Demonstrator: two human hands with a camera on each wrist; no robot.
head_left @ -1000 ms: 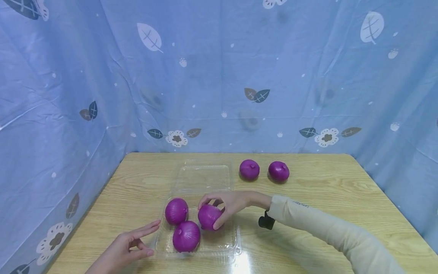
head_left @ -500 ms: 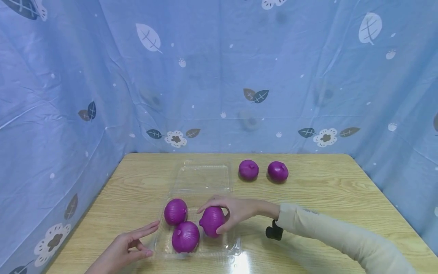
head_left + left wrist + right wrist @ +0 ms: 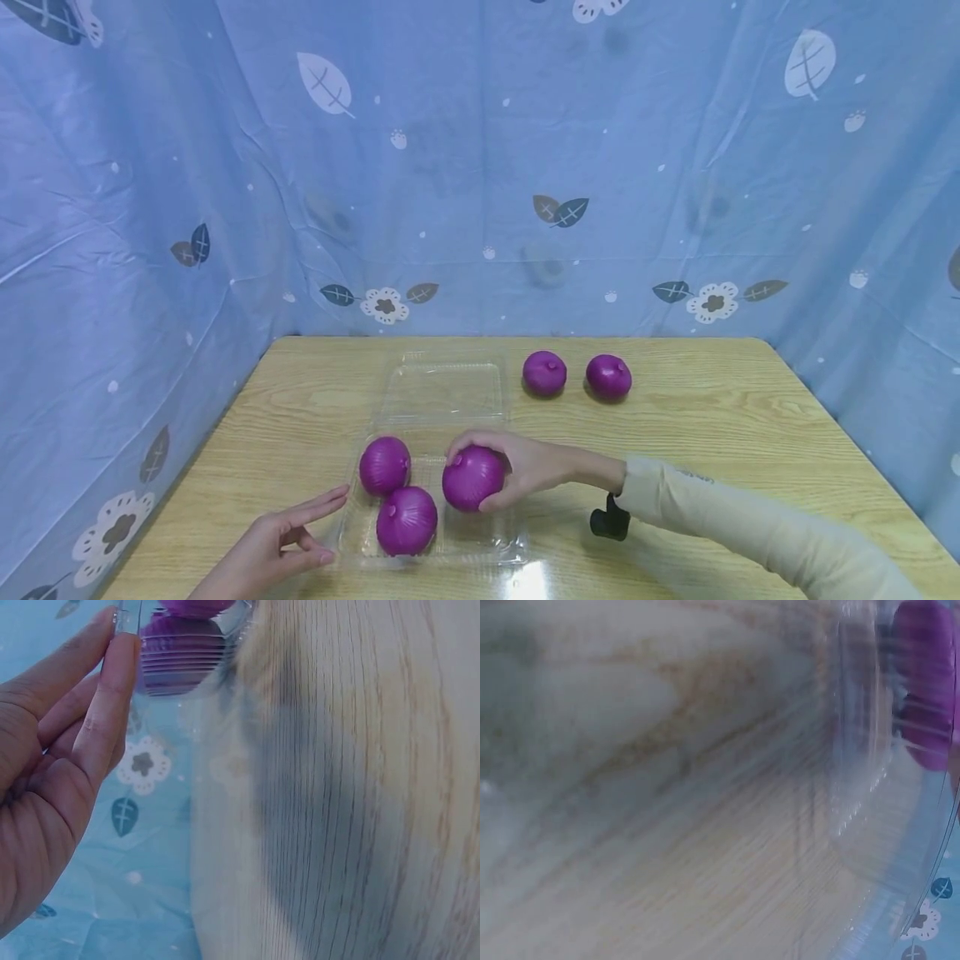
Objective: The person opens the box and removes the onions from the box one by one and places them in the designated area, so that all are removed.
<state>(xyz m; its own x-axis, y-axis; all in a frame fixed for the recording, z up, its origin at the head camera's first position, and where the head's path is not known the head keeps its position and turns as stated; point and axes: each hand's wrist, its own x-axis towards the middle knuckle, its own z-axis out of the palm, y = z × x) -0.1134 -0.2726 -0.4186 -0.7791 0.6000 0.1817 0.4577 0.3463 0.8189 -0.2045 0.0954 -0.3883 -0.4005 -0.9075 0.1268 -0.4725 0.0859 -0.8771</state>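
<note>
In the head view my right hand grips a purple onion, fingers over its far side and thumb on its near right. This onion is in the right part of a clear plastic clamshell box with its lid lying back. Two more purple onions, one farther back and one nearer, sit in the box's left part. My left hand is at the box's left edge, index finger and thumb apart. In the left wrist view its fingertips touch the clear rim. The right wrist view hardly shows my right hand.
Two purple onions, a left one and a right one, stand on the wooden table behind and right of the box. The flat clear lid lies behind it. A blue patterned curtain surrounds the table.
My right hand has shifted slightly right and turned the onion: its tip pointed left half a second ago and now points up and away. The left hand stays at the box edge.
</note>
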